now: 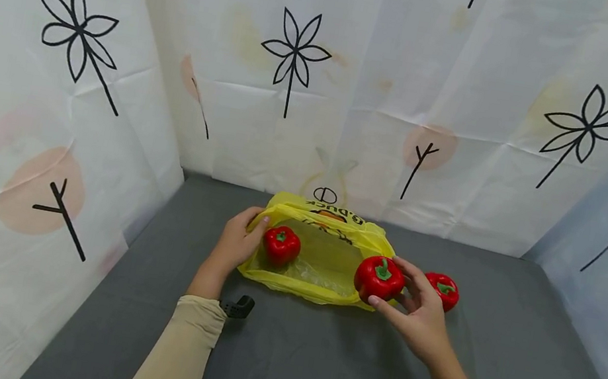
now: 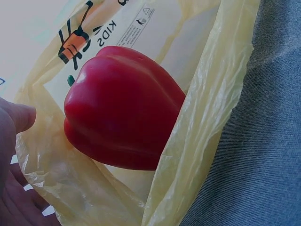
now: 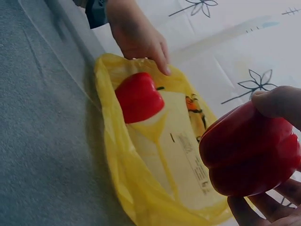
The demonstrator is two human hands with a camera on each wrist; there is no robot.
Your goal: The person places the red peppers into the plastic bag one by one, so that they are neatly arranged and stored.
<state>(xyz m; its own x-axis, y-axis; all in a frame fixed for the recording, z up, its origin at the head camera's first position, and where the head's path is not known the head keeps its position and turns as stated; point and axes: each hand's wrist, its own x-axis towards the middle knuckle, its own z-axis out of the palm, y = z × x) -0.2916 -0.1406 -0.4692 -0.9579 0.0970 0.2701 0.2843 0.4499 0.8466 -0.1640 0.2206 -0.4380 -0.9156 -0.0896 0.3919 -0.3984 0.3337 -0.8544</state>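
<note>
A yellow plastic bag (image 1: 317, 293) lies with its mouth spread wide toward me. My left hand (image 1: 237, 242) grips its left edge, thumb on the inner side and fingers outside. Inside, at the left, sits a red bell pepper (image 1: 280, 246); the left wrist view shows this bell pepper (image 2: 122, 113) close up, partly covered by the bag's rim. My right hand (image 1: 423, 320) holds a second red bell pepper (image 1: 375, 282) at the bag's right edge, between thumb and fingers. Behind that hand, another red bell pepper (image 1: 446, 294) rests on the table, partly hidden.
The grey tabletop (image 1: 287, 361) stretches in front of the bag and to both sides. A white cloth (image 1: 347, 150) with printed flowers hangs behind the table and along both sides.
</note>
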